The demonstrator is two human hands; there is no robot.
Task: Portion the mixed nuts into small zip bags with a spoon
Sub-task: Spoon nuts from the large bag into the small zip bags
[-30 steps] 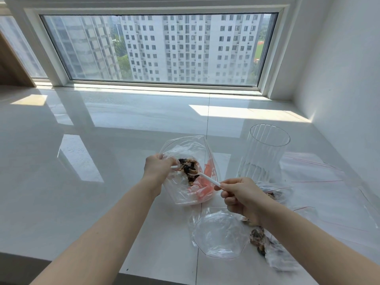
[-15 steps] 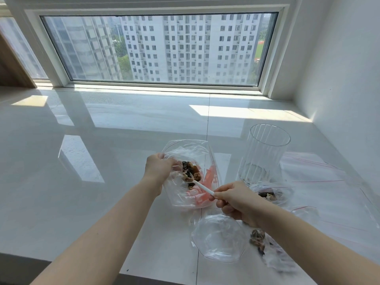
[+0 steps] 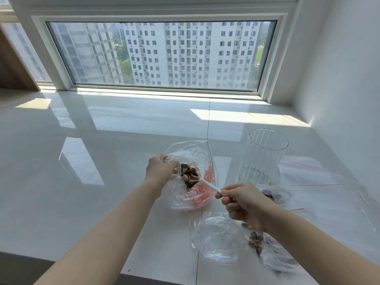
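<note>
Left hand point(image 3: 159, 171) pinches the rim of the clear bag point(image 3: 185, 157), holding its mouth wide. Inside lie the mixed nuts point(image 3: 189, 177), with the white spoon point(image 3: 207, 185) resting among them. Right hand point(image 3: 244, 202) grips the spoon's handle. An empty zip bag point(image 3: 218, 239) lies below; a ribbed glass point(image 3: 263, 157) stands upright at right.

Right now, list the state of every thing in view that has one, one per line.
big bag: mouth held open
left hand: grips the big bag's rim
right hand: pinches the spoon
spoon: loaded with mixed nuts, inside the bag
glass jar: upright, open
small zip bag: open, empty
filled bag: holds nuts, lying flat
</note>
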